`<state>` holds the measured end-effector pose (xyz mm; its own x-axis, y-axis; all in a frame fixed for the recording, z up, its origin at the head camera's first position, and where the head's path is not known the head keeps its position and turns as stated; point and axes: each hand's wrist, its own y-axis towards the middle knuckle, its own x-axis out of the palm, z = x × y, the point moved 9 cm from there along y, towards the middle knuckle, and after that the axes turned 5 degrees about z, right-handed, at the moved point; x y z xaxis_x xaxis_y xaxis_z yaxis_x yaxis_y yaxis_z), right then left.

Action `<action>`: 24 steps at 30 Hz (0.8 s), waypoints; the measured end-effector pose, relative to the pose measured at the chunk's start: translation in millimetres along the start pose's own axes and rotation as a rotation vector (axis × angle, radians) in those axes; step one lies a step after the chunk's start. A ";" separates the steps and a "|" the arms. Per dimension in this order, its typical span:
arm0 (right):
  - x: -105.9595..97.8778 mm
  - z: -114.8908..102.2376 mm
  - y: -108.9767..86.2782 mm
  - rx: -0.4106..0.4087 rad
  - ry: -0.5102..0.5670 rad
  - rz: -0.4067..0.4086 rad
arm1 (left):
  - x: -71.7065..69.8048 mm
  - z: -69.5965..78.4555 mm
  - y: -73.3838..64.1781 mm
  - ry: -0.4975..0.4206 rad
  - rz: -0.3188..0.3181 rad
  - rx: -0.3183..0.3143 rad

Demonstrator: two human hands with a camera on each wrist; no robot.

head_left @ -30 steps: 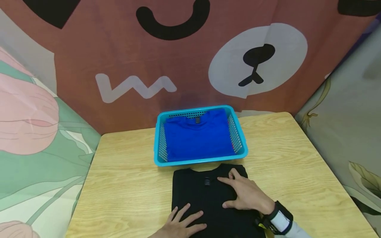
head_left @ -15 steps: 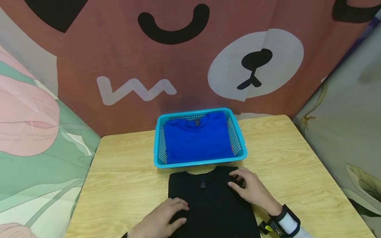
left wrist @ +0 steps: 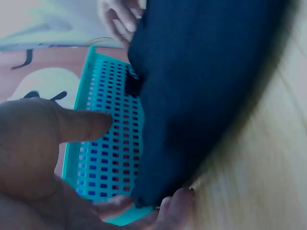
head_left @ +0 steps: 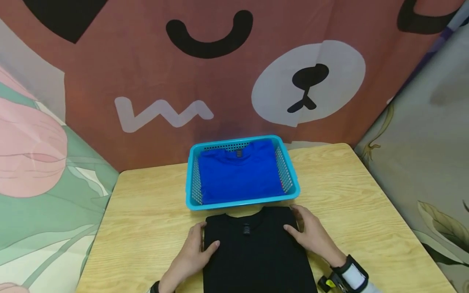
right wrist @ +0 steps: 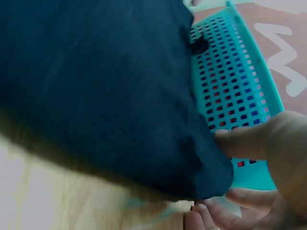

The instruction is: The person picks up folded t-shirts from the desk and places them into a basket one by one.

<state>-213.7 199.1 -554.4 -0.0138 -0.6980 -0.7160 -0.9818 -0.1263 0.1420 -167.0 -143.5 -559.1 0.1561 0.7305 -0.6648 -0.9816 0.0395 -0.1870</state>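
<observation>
A folded black T-shirt (head_left: 256,256) lies flat on the table, its neckline and small label toward the basket. My left hand (head_left: 188,252) is at its left edge near the shoulder, thumb spread over the top and fingers along the side. In the left wrist view that thumb (left wrist: 91,125) stands apart from the cloth, while the fingertips (left wrist: 180,206) touch the shirt's corner from below. My right hand (head_left: 315,236) is at the opposite shoulder, thumb over the cloth. The right wrist view has its fingers (right wrist: 216,213) at the underside of the corner.
Just beyond the black shirt stands a turquoise plastic basket (head_left: 243,203) with perforated walls. A folded blue T-shirt (head_left: 239,175) lies in it, with a bit of red showing at its right side. The wooden table (head_left: 154,211) meets a printed bear curtain (head_left: 146,69) behind.
Both hands have moved off the shirt's top surface to its two side edges. The left hand has gone left and up; the right has shifted outward to the right shoulder.
</observation>
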 end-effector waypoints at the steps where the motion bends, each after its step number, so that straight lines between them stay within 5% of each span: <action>1: 0.7 0.5 -0.4 0.008 0.012 -0.001 | 1.0 -0.8 0.7 -0.059 -0.014 -0.006; 5: 1.8 1.1 -0.3 0.023 0.041 -0.003 | 3.4 -2.7 4.4 -0.230 -0.044 -0.023; 11: 3.0 2.3 0.1 0.082 0.128 -0.030 | 1.5 -6.0 8.5 -0.274 -0.035 -0.078; 19: 13.2 28.1 -15.6 0.428 0.257 -0.202 | 13.1 -15.3 7.4 -0.303 -0.150 -0.114; 24: 16.7 29.4 -21.7 0.441 0.331 -0.363 | 17.0 -12.5 6.7 -0.348 -0.207 -0.035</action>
<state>-198.2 210.9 -589.6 0.3223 -0.8545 -0.4074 -0.8998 -0.1427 -0.4124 -169.5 -139.3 -580.7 0.2976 0.8970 -0.3269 -0.9280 0.1914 -0.3195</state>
